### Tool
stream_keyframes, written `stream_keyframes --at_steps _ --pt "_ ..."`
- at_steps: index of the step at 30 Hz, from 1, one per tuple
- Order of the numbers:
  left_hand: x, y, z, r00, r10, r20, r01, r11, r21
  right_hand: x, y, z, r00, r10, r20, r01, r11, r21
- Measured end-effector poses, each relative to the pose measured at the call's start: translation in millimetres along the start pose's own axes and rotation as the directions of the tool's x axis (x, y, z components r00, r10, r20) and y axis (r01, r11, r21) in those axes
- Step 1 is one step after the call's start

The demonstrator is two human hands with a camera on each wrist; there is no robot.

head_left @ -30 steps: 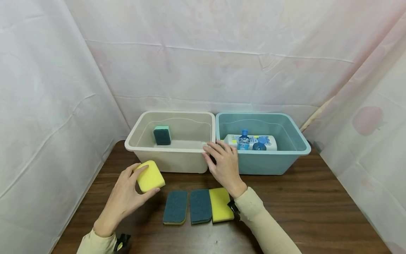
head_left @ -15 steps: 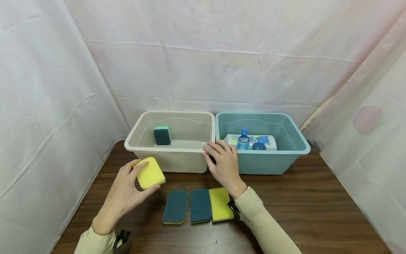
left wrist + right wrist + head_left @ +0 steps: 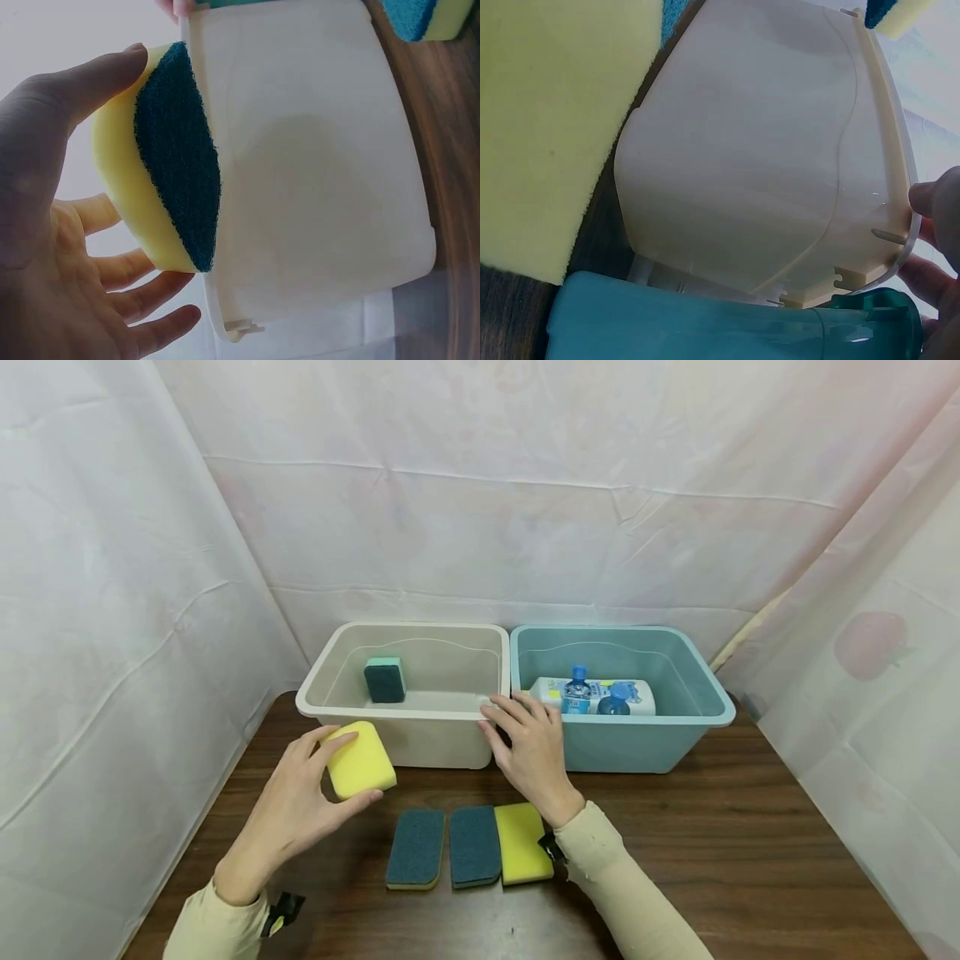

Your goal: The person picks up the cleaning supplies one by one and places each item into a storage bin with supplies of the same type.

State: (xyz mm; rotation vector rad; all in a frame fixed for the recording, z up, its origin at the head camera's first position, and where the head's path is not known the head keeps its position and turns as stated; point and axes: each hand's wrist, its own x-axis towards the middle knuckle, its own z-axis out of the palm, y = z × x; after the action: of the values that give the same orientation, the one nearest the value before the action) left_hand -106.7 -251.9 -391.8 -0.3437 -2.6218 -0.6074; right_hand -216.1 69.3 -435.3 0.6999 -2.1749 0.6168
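My left hand (image 3: 288, 814) holds a yellow sponge (image 3: 362, 764) between thumb and fingers, just in front of the beige bin (image 3: 435, 743) and below its rim. In the left wrist view the dark scouring side of this sponge (image 3: 178, 161) faces the bin's front wall. My right hand (image 3: 534, 758) grips the beige bin's front rim near its right corner, thumb outside and fingers over the edge. Those fingers also reach the neighbouring rim of the blue-green bin (image 3: 618, 747). Inside the beige bin, a green sponge (image 3: 385, 682) stands on its edge toward the left.
Three sponges lie in a row on the dark wooden table (image 3: 720, 852): a scouring-side-up sponge (image 3: 416, 850), another dark-topped sponge (image 3: 475, 847) and a yellow-topped sponge (image 3: 522, 843). The blue-green bin contains a white bottle (image 3: 637, 697) and two blue-capped bottles (image 3: 576, 693). A pale curtain (image 3: 480, 527) hangs behind.
My left hand has risen a little and shifted slightly right with the sponge, closer to the beige bin's rim. My right hand has stayed in place.
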Motion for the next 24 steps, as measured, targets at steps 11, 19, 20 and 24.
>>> stream_keyframes --at_steps 11,19,20,24 --pt "10.9 2.3 -1.0 1.000 0.030 0.004 -0.030 0.999 -0.021 0.2 1 1 1.000 -0.014 -0.022 0.014 1.000 -0.001" --pt "19.5 3.3 -2.5 1.000 0.026 0.015 -0.025 0.999 -0.033 0.3 0 0 1.000 -0.010 -0.010 0.010 1.000 -0.002" --pt "20.7 3.5 -3.2 1.000 0.025 0.018 -0.024 0.999 -0.035 0.3 0 0 1.000 -0.010 -0.010 0.010 1.000 -0.004" --pt "24.8 4.8 -7.4 0.999 0.016 0.029 -0.015 0.999 -0.049 0.3 0 0 1.000 -0.011 -0.006 0.011 1.000 -0.007"
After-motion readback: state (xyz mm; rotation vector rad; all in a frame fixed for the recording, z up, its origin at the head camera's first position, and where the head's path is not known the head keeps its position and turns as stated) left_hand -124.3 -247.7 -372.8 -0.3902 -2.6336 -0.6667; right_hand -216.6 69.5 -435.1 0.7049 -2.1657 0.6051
